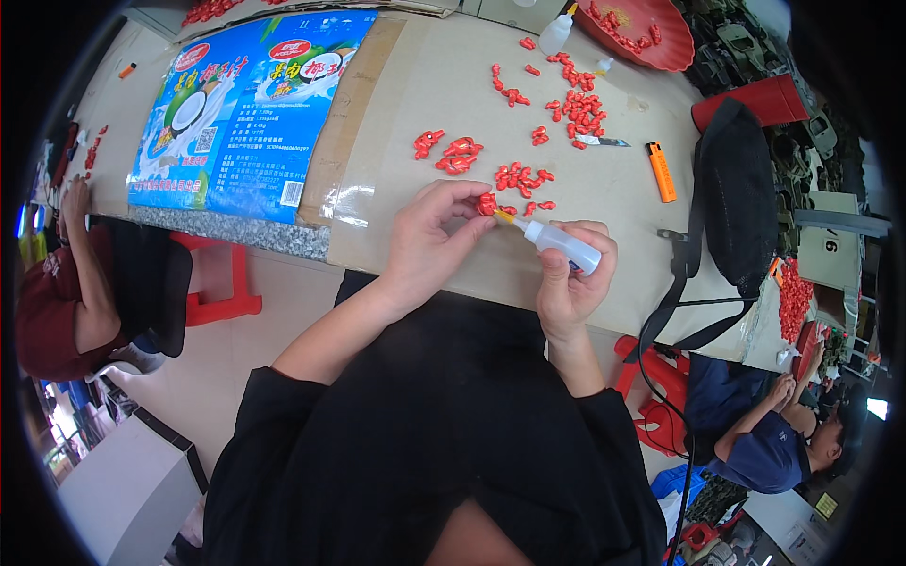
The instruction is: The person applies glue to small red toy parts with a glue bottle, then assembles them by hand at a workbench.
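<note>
My left hand (pixel 436 236) pinches a small glossy red moulded piece (pixel 486 203) between thumb and fingertips, above the near part of the table. Wrapped in my right hand (pixel 578 283) is a small white squeeze bottle (pixel 568 247), tilted so its thin yellow-tipped nozzle points at the red piece. The tip is at or very close to the piece; I cannot tell whether it touches. Just beyond my fingers lies a cluster of small red parts (pixel 521 176). Larger red assembled pieces (pixel 459 155) sit to the left of that cluster.
A bigger heap of red parts (pixel 583 115) lies farther back beside a knife blade (pixel 604 141). To the right are an orange lighter (pixel 661 172) and a black strapped bag (pixel 741 198). A red dish (pixel 642 38) and another squeeze bottle (pixel 557 36) stand behind. Other people sit at both sides.
</note>
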`<state>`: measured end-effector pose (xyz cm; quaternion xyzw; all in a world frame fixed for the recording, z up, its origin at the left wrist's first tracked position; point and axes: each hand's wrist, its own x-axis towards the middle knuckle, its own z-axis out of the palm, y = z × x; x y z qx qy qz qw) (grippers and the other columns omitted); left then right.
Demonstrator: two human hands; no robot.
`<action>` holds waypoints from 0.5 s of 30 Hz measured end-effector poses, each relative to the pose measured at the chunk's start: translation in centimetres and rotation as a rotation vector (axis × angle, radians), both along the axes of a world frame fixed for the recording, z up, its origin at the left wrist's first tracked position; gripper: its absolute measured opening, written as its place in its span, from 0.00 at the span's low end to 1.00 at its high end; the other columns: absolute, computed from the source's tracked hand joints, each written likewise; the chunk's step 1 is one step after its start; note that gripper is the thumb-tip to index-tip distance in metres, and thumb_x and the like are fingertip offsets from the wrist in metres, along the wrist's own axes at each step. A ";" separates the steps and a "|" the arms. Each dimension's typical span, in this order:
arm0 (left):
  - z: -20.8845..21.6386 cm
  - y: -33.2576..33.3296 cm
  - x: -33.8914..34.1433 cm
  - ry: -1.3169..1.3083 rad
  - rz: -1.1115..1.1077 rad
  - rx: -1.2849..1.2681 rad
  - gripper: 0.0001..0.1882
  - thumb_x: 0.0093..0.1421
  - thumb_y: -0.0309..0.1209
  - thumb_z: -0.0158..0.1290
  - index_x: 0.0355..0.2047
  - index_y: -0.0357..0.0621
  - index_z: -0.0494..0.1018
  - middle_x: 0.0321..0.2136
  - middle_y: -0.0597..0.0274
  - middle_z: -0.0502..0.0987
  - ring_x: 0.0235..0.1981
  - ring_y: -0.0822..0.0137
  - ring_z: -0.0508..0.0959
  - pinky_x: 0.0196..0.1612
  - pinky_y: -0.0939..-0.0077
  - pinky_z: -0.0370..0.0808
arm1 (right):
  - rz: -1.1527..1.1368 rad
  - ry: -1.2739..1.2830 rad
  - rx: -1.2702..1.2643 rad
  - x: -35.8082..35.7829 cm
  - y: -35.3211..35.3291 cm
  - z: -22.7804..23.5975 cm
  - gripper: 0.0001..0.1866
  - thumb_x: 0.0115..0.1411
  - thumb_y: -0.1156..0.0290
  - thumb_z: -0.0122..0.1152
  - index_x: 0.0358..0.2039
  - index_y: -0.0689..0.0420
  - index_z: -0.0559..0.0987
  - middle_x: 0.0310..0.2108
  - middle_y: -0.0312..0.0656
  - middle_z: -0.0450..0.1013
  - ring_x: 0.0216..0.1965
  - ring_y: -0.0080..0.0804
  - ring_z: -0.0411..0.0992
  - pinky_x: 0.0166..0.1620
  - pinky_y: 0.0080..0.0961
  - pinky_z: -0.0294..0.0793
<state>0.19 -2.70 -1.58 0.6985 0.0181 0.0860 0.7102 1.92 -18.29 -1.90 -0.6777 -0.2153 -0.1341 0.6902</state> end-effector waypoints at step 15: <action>0.1 0.1 0.0 -0.028 -0.016 -0.019 0.15 0.49 0.15 0.50 0.39 0.32 0.65 0.36 0.60 0.65 0.36 0.72 0.72 0.41 0.83 0.70 | 0.008 -0.011 -0.005 0.2 0.2 0.0 0.14 0.53 0.70 0.55 0.37 0.61 0.63 0.34 0.43 0.62 0.27 0.21 0.64 0.30 0.13 0.64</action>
